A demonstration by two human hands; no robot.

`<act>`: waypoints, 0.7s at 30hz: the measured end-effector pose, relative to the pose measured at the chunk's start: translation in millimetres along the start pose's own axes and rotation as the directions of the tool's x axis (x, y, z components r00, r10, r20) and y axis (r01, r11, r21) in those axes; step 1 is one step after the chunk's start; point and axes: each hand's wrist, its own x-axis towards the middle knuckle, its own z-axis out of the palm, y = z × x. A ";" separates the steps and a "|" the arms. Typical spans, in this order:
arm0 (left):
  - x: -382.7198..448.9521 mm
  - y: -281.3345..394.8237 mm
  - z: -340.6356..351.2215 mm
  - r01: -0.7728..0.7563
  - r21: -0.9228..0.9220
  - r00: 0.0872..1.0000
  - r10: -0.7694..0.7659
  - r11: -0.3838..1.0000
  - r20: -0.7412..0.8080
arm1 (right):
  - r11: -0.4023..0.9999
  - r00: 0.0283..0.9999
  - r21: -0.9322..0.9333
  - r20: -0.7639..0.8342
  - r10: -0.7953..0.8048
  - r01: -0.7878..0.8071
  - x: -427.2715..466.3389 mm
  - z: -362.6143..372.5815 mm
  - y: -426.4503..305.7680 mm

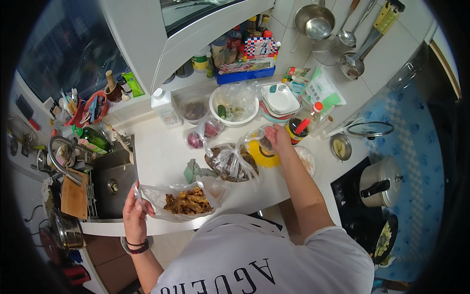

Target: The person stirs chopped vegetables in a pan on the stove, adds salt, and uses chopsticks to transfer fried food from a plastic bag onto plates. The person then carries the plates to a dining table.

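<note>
My left hand (135, 217) pinches the edge of a clear plastic bag (156, 194) at the counter's front. The bag lies wide open, with brown, fried-looking food pieces (189, 201) inside. My right hand (277, 136) is stretched out at the rim of a clear round container (265, 144), its fingers partly hidden. Under that container is a yellow sunflower-shaped mat (257, 156). Between my hands sits a knotted plastic bag (235, 161) of dark brown food. A crumpled green cloth (198, 171) lies beside it.
A steel sink (110, 198) is on the left. Behind are bagged red onions (195, 139), a white basin (235, 119), stacked dishes (281, 98) and a red-capped sauce bottle (296, 128). To the right, a pressure cooker (380, 183) and a pan of food (385, 239) occupy the cooktop (345, 194).
</note>
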 end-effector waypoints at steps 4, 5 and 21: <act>14.3 5.8 10.2 0.025 0.030 0.999 -0.024 0.999 -0.023 | 0.989 0.992 0.136 -0.104 0.076 -0.061 53.8 16.8 -8.5; 16.4 7.4 12.1 0.035 0.032 0.999 -0.035 0.999 -0.007 | 0.986 0.987 0.154 -0.140 0.084 -0.062 57.3 21.8 -10.7; 7.3 10.7 21.4 0.066 0.022 0.963 -0.069 0.998 0.260 | 0.968 0.976 -0.127 -0.026 0.216 -0.218 128.4 -31.1 -31.3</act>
